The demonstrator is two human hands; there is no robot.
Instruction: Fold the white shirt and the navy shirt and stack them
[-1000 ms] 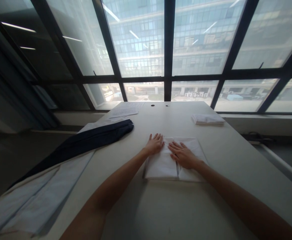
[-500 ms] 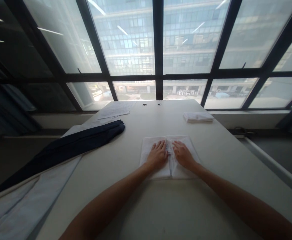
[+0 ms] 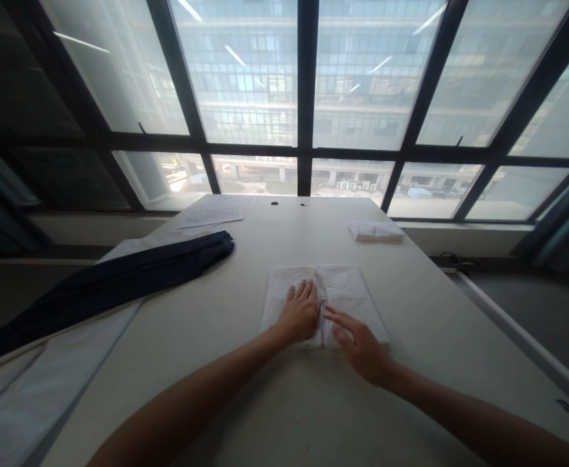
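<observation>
A white folded cloth (image 3: 352, 285) lies on the white table, with a seam or gap running down its middle. My left hand (image 3: 300, 312) rests flat on the left half, fingers extended toward the seam, holding nothing. At the lower right part of the cloth, my right hand (image 3: 362, 347) is turned partly on its side, its fingers stretched out and its fingertips at the seam. Nothing shows in its fingers.
A smaller folded white cloth (image 3: 376, 231) sits at the back right of the table (image 3: 303, 240). Dark blue fabric (image 3: 119, 279) lies over white fabric (image 3: 80, 363) at the left. Papers (image 3: 216, 213) are at the back left, before windows.
My right hand has moved toward me along the cloth and turned from lying flat to a more sideways pose. My left hand stays on the left half. The view has shifted slightly.
</observation>
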